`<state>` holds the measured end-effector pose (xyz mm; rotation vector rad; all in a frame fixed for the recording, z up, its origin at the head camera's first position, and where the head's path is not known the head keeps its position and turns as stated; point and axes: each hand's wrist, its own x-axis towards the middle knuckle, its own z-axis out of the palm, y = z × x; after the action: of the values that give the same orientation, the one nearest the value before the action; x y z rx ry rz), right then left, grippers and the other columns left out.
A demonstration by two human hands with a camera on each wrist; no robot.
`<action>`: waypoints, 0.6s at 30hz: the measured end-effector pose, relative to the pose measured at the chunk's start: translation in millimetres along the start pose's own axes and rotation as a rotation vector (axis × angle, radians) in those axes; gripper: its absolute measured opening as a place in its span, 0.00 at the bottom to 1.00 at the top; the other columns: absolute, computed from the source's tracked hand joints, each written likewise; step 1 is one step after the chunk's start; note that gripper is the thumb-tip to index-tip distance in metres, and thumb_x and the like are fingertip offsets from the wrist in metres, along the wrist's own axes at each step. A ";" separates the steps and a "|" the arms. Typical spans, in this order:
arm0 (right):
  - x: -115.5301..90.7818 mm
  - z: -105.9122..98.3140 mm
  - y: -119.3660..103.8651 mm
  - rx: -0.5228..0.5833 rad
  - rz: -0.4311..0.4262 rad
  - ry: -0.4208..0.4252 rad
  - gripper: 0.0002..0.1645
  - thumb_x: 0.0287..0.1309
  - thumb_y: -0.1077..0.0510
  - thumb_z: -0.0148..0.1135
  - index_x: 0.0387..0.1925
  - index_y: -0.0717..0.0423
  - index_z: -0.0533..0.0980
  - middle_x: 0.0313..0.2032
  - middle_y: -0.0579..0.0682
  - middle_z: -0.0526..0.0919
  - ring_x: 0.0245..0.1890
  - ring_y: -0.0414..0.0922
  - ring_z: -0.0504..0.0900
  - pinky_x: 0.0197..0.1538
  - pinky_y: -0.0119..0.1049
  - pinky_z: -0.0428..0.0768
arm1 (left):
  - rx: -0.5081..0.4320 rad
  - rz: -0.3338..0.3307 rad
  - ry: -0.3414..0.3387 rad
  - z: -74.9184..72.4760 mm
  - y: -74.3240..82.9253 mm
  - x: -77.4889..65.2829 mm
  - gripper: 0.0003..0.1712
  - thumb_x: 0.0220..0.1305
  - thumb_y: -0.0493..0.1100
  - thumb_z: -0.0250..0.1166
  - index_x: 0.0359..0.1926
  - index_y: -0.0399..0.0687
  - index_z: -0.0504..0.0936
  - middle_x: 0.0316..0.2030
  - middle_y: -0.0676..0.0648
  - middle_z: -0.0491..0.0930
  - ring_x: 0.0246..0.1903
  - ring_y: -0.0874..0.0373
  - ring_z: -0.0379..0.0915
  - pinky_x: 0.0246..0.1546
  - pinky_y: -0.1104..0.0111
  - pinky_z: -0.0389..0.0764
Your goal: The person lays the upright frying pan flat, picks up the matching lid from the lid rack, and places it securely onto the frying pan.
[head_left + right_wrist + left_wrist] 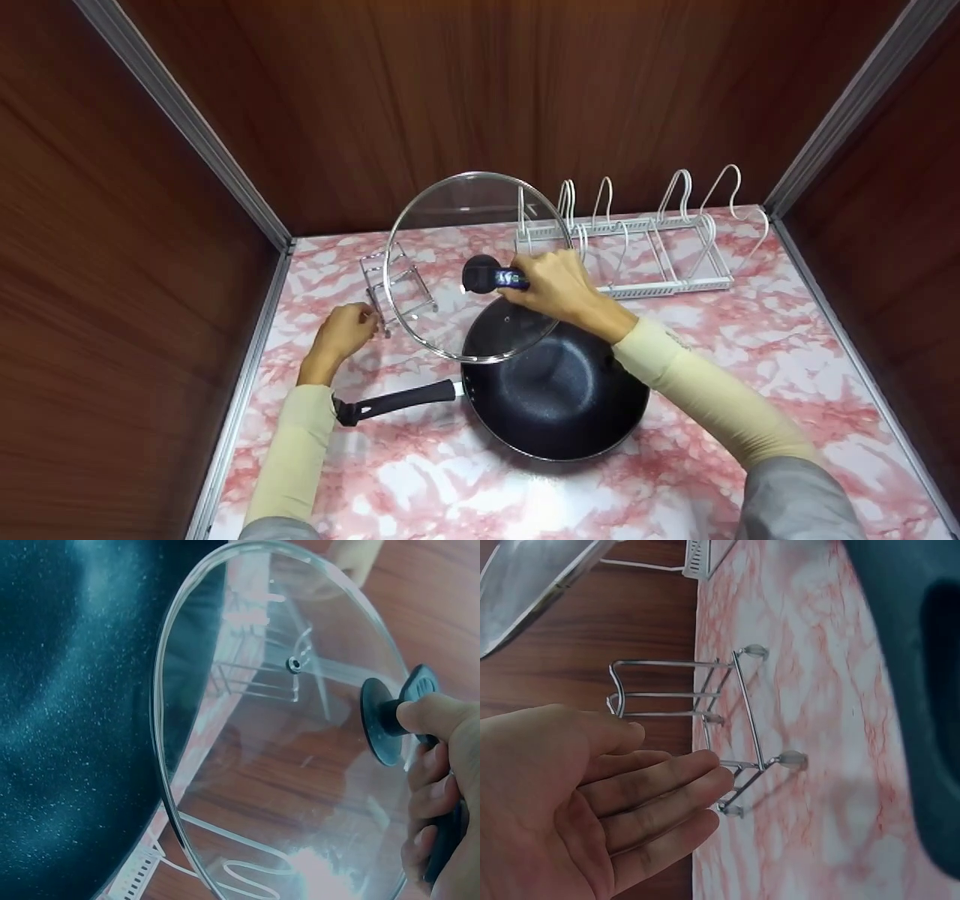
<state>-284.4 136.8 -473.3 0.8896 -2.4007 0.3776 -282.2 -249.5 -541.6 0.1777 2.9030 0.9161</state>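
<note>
My right hand [551, 285] grips the black handle [448, 836] of a round glass lid [450, 217] with a metal rim. The lid is raised and tilted above the left part of a black wok [555, 382]. In the right wrist view the thumb presses near the handle's round base [381, 721]. My left hand [346, 330] is beside a small chrome wire rack [748, 709], its fingers [660, 795] loosely extended and holding nothing. Whether the fingertips touch the rack's wires, I cannot tell. Part of the rack shows through the glass.
A long white rack [637, 289] with several upright wire loops stands at the back right. The wok's handle [409, 400] points left, close to the left forearm. Brown wood-grain panels [480, 90] enclose the pink marbled tabletop [420, 480] at the back and sides.
</note>
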 end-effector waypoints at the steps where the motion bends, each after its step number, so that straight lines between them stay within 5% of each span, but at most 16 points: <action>1: -1.1 -0.1 -0.3 -0.001 0.007 -0.003 0.20 0.55 0.43 0.76 0.30 0.54 0.82 0.16 0.50 0.82 0.12 0.51 0.76 0.16 0.49 0.65 | 0.007 0.013 0.006 0.4 0.9 -1.3 0.15 0.77 0.42 0.57 0.45 0.38 0.88 0.37 0.39 0.90 0.38 0.48 0.87 0.41 0.57 0.82; 9: -10.6 -0.7 0.6 0.011 0.040 -0.067 0.24 0.53 0.39 0.80 0.31 0.55 0.82 0.17 0.50 0.82 0.13 0.47 0.73 0.20 0.37 0.55 | 0.022 0.047 0.038 3.1 9.7 -14.6 0.11 0.75 0.41 0.59 0.40 0.43 0.88 0.33 0.45 0.90 0.33 0.54 0.83 0.38 0.59 0.78; 18: -23.5 -3.1 4.7 -0.026 0.035 -0.055 0.28 0.53 0.36 0.79 0.34 0.53 0.78 0.16 0.49 0.82 0.12 0.48 0.73 0.17 0.42 0.59 | 0.021 0.089 0.040 6.5 23.6 -30.6 0.13 0.78 0.41 0.59 0.40 0.44 0.88 0.31 0.47 0.87 0.30 0.55 0.80 0.37 0.56 0.79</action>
<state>-271.4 153.7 -484.8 0.8577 -2.4691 0.3386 -249.2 -230.9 -531.7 0.2960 2.9638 0.9128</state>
